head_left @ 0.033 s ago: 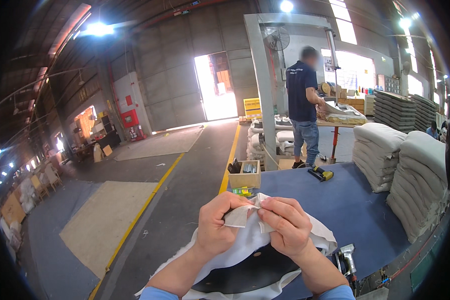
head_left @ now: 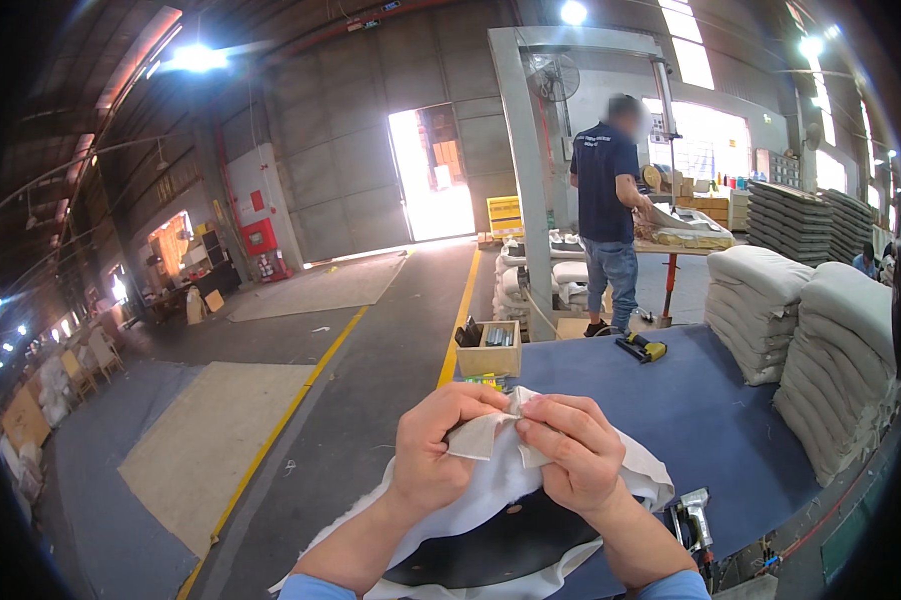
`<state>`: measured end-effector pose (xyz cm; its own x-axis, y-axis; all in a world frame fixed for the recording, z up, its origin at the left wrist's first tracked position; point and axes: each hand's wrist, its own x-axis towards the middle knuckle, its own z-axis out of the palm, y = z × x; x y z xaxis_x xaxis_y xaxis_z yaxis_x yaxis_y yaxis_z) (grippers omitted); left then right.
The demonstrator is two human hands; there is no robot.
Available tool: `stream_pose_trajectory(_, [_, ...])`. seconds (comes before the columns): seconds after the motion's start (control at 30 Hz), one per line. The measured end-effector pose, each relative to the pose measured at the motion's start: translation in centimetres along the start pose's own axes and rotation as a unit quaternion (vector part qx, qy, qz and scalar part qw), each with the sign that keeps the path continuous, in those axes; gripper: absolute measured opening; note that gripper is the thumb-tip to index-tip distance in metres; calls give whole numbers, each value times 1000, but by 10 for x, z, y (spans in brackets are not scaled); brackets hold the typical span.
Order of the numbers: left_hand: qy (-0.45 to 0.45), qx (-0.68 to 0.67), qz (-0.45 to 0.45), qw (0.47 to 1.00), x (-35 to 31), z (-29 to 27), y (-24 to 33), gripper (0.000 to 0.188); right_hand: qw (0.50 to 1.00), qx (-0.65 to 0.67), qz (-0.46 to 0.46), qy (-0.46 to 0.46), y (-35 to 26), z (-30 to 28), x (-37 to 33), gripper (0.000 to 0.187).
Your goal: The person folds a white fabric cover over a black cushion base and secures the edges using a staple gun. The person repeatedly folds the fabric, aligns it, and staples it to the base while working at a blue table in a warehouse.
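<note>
Both my hands pinch the edge of a pale cream fabric cover [head_left: 479,437] at the far side of a round piece with a black underside [head_left: 496,545]. White padding [head_left: 471,510] shows between the cover and the black board. My left hand [head_left: 437,445] is closed on a fold of the fabric, with a loose flap hanging under its fingers. Close beside it, my right hand [head_left: 576,450] grips the same edge between thumb and fingers. The two sets of fingertips almost meet. What lies under the fingers is hidden.
A silver staple gun [head_left: 693,515] lies right of the piece on the blue-covered table [head_left: 741,430]; a yellow-black one [head_left: 643,347] lies farther back. A wooden box [head_left: 491,350] stands at the table's far left edge. Stacked cream cushions [head_left: 756,310] border the right. A person [head_left: 608,200] works beyond.
</note>
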<state>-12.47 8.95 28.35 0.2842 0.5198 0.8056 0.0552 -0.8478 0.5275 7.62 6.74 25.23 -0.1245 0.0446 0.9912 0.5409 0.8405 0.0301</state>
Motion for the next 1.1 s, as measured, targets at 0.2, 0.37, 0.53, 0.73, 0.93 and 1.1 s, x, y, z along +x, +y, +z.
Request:
stream_pose_trajectory(0.2, [-14, 4, 57, 998, -2, -5, 0, 10, 999, 41, 22, 24, 1, 1, -2, 25])
stream_pose_trajectory(0.37, [-22, 24, 67, 997, -4, -10, 9, 11, 997, 67, 26, 22, 0, 1, -3, 23])
stream_pose_trajectory(0.53, [-32, 28, 80, 996, -6, -14, 9, 10, 997, 67, 20, 11, -1, 0, -3, 22])
stream_pose_trajectory(0.73, [-40, 37, 109, 993, -8, -14, 6, 14, 998, 70, 4, 11, 0, -1, -5, 21])
stream_pose_trajectory(0.93, [-44, 57, 138, 988, -9, -12, 7, 18, 998, 66, 5, 1, -1, -4, -6, 18])
stream_pose_trajectory(1.1, [-49, 68, 162, 983, -8, -10, 2, 20, 997, 71, -42, -13, 3, -4, -5, 13])
